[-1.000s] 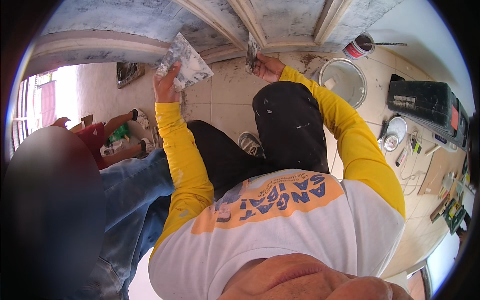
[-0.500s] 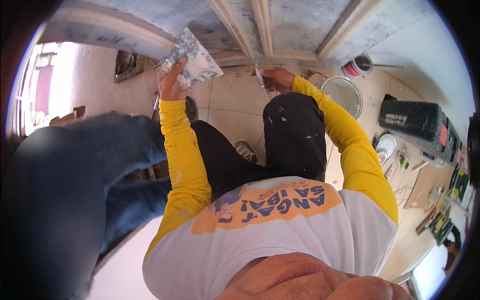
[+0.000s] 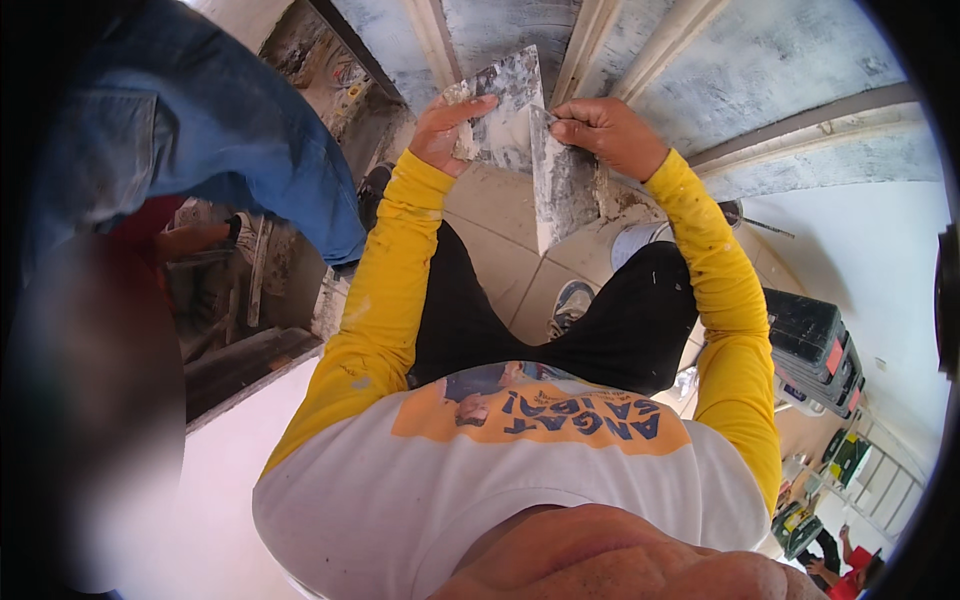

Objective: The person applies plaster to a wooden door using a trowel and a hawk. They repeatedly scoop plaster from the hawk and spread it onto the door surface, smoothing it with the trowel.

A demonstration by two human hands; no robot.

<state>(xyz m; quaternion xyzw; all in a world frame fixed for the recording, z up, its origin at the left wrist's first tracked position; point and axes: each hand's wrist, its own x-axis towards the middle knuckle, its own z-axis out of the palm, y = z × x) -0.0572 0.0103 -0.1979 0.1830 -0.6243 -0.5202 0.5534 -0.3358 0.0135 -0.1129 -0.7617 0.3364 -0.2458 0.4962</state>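
In the head view, the left hand (image 3: 445, 132) holds a flat square plate (image 3: 510, 85) smeared with grey and white paste. Its thumb lies across the plate's face and its other fingers are mostly hidden behind, so the hand is clamped on the plate. The right hand (image 3: 615, 138), thumb and fingers pinched together at the upper edge, grips a wide scraper (image 3: 565, 195), also coated in pale paste. The scraper slants downward in front of the person, its upper left corner overlapping the plate's right edge; whether the two are pressed together I cannot tell. Both tools are raised above the tiled floor (image 3: 495, 225), between the person's hands.

Yellow sleeves (image 3: 715, 260) cover both forearms, and the black trousers (image 3: 640, 310) frame a shoe (image 3: 572, 300). Beyond the hands stands a patchy grey-white panel (image 3: 760, 70) crossed by wooden strips (image 3: 590, 40). A pale bucket (image 3: 635, 240) shows partly behind the right knee, and near it is a can (image 3: 733, 211) with a thin stick (image 3: 770, 228). Farther right sits a black toolbox (image 3: 800, 325). On the left, close by, is a co-worker in blue trousers (image 3: 240, 130); at the lower right, well apart, is a person in red (image 3: 852, 578).
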